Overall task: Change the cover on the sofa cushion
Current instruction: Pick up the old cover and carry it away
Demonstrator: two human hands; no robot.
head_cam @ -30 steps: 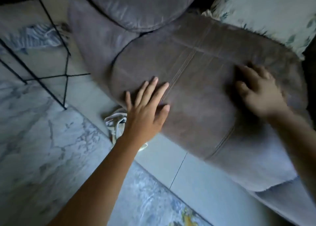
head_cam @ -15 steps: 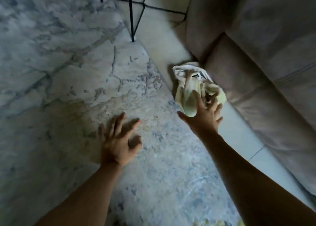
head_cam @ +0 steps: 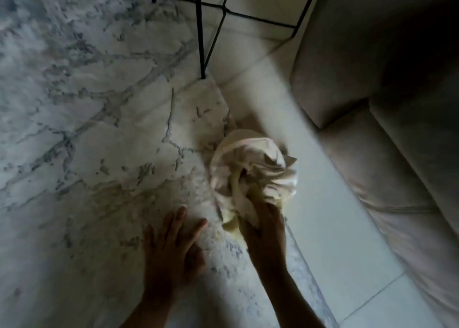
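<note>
Marble-pattern rug (head_cam: 87, 128) fills the left and centre of the frame, with a pale tiled floor (head_cam: 330, 228) strip beside it and the grey sofa (head_cam: 397, 166) base on the right. Black metal frame (head_cam: 200, 29) legs at top centre. Cushion cover (head_cam: 250, 168) sits centre-right at the rug edge: cream, crumpled into a wad, folds bunched. Right hand (head_cam: 267, 233) at the wad's lower end, grip closed on the fabric, wad extending up-frame from it. Left hand (head_cam: 171, 243) lower centre, flat on rug, fingers straight, nothing held.
</note>
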